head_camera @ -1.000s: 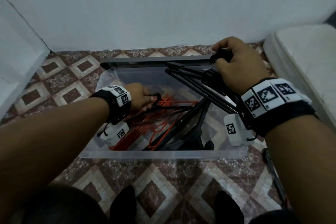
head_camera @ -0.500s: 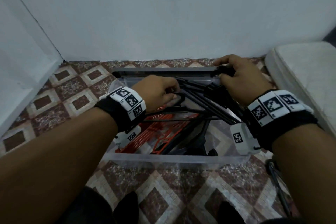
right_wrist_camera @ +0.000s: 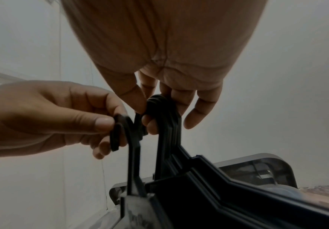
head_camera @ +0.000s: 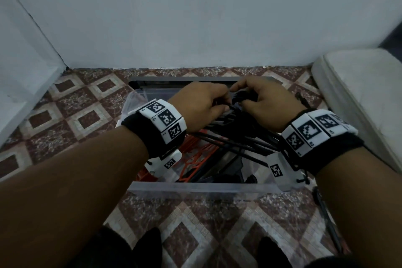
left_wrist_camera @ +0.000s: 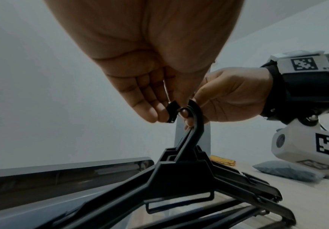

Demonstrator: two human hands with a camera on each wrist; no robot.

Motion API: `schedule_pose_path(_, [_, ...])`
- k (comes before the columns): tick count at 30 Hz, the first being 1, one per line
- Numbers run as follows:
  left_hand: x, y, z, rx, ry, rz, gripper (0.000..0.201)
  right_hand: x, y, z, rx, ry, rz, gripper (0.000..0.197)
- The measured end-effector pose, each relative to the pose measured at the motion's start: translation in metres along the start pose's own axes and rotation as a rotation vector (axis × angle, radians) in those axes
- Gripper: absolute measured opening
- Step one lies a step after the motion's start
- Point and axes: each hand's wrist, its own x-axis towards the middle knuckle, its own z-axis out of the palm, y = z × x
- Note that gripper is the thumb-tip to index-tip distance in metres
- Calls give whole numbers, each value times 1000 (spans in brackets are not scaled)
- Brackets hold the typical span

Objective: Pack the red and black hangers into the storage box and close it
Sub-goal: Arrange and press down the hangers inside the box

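Right now both hands meet over the clear storage box on the tiled floor. The left hand pinches the hook of one black hanger between thumb and fingers; the right hand curls its fingers through the bunched hooks of the other black hangers. Their bodies slant down into the box, over the red hangers lying on its bottom. The grey lid stands behind the box, off it. These thin, stiff plastic hangers are probably light but prone to snagging one another, so the hooks look the best hold; forcing them might snap an arm.
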Motion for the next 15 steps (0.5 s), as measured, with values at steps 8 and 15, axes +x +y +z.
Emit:
schedule_pose_path(8, [-1,6,2,-121,179,-91,15,-2,-5,2,48,-86,-35,35])
schedule_pose_path(15, [1,-11,14,-68,85,-117,52,1,-11,0,84,32,-41,27])
